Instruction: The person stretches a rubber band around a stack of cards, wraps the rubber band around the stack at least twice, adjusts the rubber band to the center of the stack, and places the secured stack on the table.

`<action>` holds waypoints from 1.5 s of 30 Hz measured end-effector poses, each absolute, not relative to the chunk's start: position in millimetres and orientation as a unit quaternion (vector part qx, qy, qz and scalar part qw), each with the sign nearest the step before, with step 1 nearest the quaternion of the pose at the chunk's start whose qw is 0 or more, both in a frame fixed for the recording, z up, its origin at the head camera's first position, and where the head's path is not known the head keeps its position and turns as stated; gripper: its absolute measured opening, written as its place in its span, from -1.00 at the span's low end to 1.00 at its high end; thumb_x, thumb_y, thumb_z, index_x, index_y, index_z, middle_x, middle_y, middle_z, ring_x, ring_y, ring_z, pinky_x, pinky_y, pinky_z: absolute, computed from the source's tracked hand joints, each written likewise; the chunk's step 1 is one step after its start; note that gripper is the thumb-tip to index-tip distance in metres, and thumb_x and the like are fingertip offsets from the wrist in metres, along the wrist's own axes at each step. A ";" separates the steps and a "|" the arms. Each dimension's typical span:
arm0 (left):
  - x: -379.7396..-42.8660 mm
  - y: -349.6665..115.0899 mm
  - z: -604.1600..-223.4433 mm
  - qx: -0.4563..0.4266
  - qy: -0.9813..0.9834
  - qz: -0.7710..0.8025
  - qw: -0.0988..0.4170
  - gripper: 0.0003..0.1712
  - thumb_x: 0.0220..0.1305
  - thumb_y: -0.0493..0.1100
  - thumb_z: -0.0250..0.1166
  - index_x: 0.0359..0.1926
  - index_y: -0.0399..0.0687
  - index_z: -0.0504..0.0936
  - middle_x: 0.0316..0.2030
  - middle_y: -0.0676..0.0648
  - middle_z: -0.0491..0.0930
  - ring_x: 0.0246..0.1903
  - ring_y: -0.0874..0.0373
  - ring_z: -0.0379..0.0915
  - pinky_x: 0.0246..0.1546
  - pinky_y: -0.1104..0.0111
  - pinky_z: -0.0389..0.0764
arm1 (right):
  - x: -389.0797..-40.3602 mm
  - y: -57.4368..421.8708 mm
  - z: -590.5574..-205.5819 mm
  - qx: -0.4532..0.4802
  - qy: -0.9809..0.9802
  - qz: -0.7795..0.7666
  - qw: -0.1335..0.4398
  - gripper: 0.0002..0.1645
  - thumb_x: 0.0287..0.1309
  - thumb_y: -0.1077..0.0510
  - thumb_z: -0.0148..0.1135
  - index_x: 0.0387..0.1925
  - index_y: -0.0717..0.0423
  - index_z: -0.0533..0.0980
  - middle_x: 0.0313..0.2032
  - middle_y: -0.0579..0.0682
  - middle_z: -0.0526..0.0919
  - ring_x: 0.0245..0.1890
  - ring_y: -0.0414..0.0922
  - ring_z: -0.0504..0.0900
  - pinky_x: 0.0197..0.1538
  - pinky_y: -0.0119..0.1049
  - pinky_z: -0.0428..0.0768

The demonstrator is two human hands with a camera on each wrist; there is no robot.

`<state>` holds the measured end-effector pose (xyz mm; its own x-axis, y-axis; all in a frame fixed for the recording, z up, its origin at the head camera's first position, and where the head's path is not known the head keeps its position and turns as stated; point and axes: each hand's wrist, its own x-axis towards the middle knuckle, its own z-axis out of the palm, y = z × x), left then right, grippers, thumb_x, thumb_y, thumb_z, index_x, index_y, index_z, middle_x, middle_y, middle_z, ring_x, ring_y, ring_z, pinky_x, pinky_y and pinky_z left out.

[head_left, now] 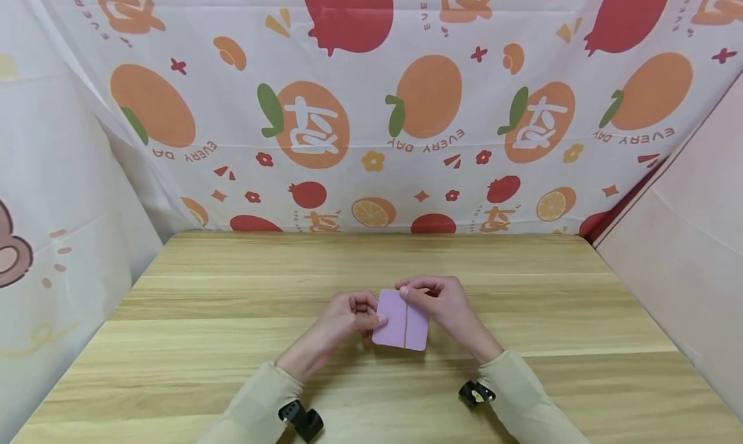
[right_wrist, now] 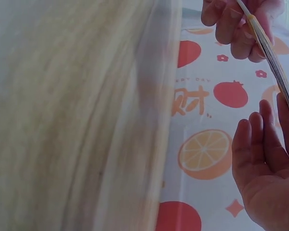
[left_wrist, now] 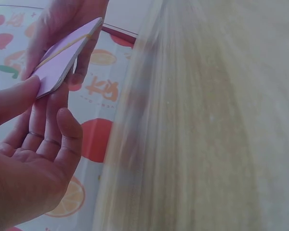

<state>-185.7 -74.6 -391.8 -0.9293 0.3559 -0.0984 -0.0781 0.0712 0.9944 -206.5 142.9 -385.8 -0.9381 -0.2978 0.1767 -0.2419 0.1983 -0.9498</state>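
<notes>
A small square lilac pad (head_left: 390, 315) with rounded corners is held up over the table, its face towards the head camera. A thin yellowish rubber band (head_left: 406, 324) runs across it. Several thin layers show along its slightly bowed edge (right_wrist: 278, 70) in the right wrist view. My left hand (head_left: 351, 312) pinches the pad's left side, thumb on the face and fingers behind. With thumb and fingertips, my right hand (head_left: 444, 299) pinches the top edge where the band crosses. In the left wrist view, the left thumb (left_wrist: 19, 98) presses the near corner.
The wooden table (head_left: 203, 341) spreads out around both hands. A white cloth with printed fruit (head_left: 371, 173) hangs along its back edge, with pale cloths at the left and right sides. Each sleeve carries a small black wrist camera (head_left: 300, 421).
</notes>
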 end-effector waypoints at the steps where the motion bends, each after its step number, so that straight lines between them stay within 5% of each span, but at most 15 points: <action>1: -186.2 -74.6 -392.3 0.096 0.713 0.675 0.160 -0.87 0.15 -0.31 0.37 -0.38 -0.27 0.55 -0.53 -0.01 0.57 -0.54 0.17 0.43 -0.45 0.35 0.45 | -206.5 143.3 -385.7 -0.173 0.774 -0.609 0.024 -0.81 0.23 0.05 0.35 -0.27 0.08 0.72 -0.13 -0.06 0.73 -0.08 -0.11 0.64 -0.20 -0.36 0.55; 8: -190.0 -77.2 -394.5 0.077 0.691 0.703 0.146 -0.89 0.14 -0.36 0.35 -0.34 -0.26 0.56 -0.51 -0.03 0.58 -0.50 0.18 0.48 -0.43 0.38 0.51 | -207.0 145.8 -386.4 -0.166 0.787 -0.593 0.032 -0.66 0.31 -0.05 0.26 -0.04 0.06 0.66 -0.11 -0.02 0.69 -0.14 -0.07 0.57 -0.13 -0.31 0.54; 15: -193.8 -83.7 -388.9 0.039 0.684 0.719 0.120 -0.83 0.13 -0.38 0.36 -0.27 -0.33 0.53 -0.49 -0.04 0.56 -0.48 0.18 0.48 -0.41 0.37 0.52 | -206.8 147.4 -391.5 -0.181 0.799 -0.564 0.106 -0.55 0.28 -0.03 0.28 0.10 0.12 0.58 -0.04 -0.01 0.65 -0.06 -0.04 0.55 -0.05 -0.24 0.54; 25: -197.5 -88.3 -381.8 0.000 0.689 0.718 0.098 -0.86 0.18 -0.36 0.36 -0.29 -0.28 0.54 -0.48 -0.06 0.56 -0.48 0.15 0.45 -0.39 0.33 0.50 | -205.6 148.3 -395.6 -0.200 0.787 -0.561 0.164 -0.68 0.12 0.00 0.41 -0.12 0.06 0.70 -0.14 -0.06 0.71 -0.06 -0.02 0.56 -0.02 -0.15 0.50; 45: -188.5 -76.1 -374.4 0.006 0.683 0.730 0.023 -0.86 0.08 -0.43 0.37 -0.40 -0.31 0.54 -0.56 -0.08 0.56 -0.52 0.16 0.48 -0.36 0.29 0.56 | -195.5 132.1 -392.1 -0.157 0.790 -0.577 0.137 -0.67 0.07 0.03 0.44 -0.29 0.25 0.69 -0.38 -0.03 0.71 -0.36 -0.17 0.49 -0.23 -0.28 0.46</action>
